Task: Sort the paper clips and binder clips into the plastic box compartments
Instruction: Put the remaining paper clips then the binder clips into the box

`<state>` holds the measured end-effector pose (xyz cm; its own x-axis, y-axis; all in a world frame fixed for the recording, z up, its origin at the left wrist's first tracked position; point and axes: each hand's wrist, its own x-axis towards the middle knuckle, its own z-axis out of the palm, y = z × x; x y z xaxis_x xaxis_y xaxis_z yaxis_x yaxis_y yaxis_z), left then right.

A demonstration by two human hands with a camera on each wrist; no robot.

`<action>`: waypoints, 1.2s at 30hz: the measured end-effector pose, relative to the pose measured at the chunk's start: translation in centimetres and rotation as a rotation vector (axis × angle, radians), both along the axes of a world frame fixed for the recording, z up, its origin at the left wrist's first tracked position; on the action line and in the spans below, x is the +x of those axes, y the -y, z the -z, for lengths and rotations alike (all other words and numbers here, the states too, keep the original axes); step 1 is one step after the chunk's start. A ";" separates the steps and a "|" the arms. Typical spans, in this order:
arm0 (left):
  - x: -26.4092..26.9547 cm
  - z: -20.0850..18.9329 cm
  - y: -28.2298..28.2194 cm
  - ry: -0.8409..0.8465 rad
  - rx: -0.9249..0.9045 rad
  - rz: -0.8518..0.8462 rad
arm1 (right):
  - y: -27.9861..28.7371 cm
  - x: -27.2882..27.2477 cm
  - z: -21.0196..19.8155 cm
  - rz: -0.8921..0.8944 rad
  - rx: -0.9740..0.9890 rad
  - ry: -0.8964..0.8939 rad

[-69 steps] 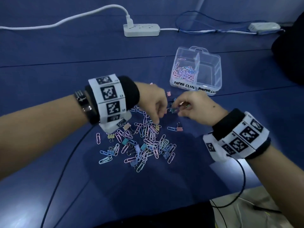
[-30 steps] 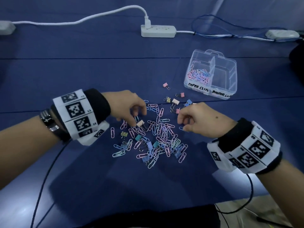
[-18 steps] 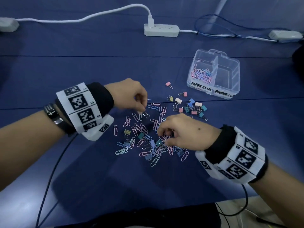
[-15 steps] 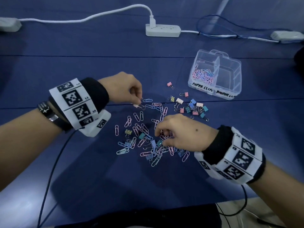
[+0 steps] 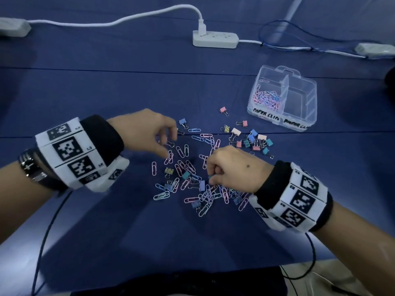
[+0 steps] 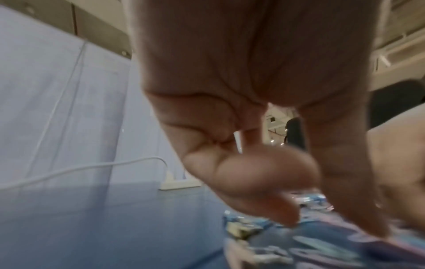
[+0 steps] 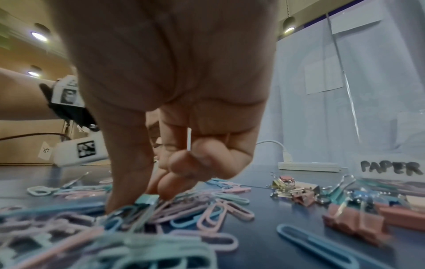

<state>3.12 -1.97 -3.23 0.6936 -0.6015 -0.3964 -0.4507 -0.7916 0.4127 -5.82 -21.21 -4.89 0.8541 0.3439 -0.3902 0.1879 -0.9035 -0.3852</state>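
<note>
My right hand (image 5: 210, 178) is down in the pile of pastel paper clips (image 5: 192, 178) and pinches a teal binder clip (image 7: 147, 199) between thumb and fingertips. My left hand (image 5: 170, 146) hovers over the pile's far left edge with curled fingers. The wire handles of a binder clip (image 5: 170, 144) stick out under them; its body is hidden. A blue binder clip (image 5: 182, 122) lies just beyond. Several binder clips (image 5: 254, 142) are grouped near the clear plastic box (image 5: 314, 86). Its left compartment holds paper clips (image 5: 267, 98); the right one looks bare.
A white power strip (image 5: 215, 39) and its cables run along the far side of the blue table. A thin blue cable (image 5: 284, 28) loops at the back right. Dark wrist cables hang off the near edge on both sides.
My right hand left several binder clips near the box and moved back left into the pile. My left hand lifted a pale binder clip from the pile and shifted along the pile's far left edge.
</note>
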 end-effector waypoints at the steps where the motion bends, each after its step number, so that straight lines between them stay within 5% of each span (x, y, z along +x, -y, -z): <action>1: -0.9 -0.1 0.1 -0.055 0.000 0.067 | 0.1 0.2 0.0 0.007 -0.001 -0.011; 5: -2.8 0.8 0.7 -0.068 0.085 0.260 | 0.4 0.8 -0.3 0.068 0.071 -0.031; 10: -2.9 1.5 1.2 0.010 0.079 0.289 | 2.3 2.7 -1.3 0.260 0.158 0.116; 16: -3.2 1.8 1.2 0.034 0.038 0.289 | 4.9 3.9 -0.4 0.394 0.022 0.205; 20: -3.1 1.9 1.2 -0.059 0.000 0.265 | 2.9 2.4 -0.4 0.245 0.050 0.257; 26: -1.9 0.7 0.8 -0.081 -0.067 0.146 | -1.7 0.8 -0.8 -0.121 0.094 0.051; 36: 1.3 -0.3 -0.5 0.151 -0.052 -0.107 | -2.9 2.6 0.5 -0.110 0.022 0.011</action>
